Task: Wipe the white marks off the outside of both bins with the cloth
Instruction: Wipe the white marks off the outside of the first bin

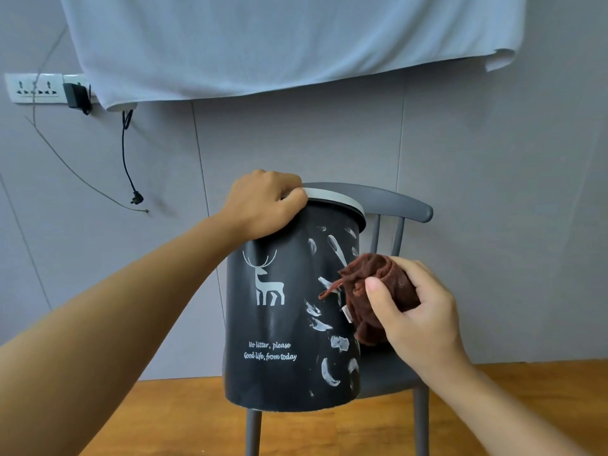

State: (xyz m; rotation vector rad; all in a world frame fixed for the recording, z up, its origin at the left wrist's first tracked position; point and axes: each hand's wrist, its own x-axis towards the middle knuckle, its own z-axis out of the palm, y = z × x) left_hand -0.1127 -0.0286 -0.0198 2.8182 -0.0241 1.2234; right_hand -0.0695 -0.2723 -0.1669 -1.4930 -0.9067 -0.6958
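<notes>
A dark grey bin (279, 327) with a white deer print, printed text and a pale grey rim stands on a grey chair (388, 373), tilted slightly. White smears (329, 324) run down its right side from top to bottom. My left hand (263, 205) grips the bin's rim at the upper left. My right hand (418, 311) holds a bunched brown cloth (371, 291) against the bin's right side, at the smears. Only one bin is in view.
The chair stands on a wooden floor (164, 419) against a grey wall. A pale blue sheet (279, 44) hangs on the wall above. A power strip (36, 88) with a black adapter and dangling cables is at the left.
</notes>
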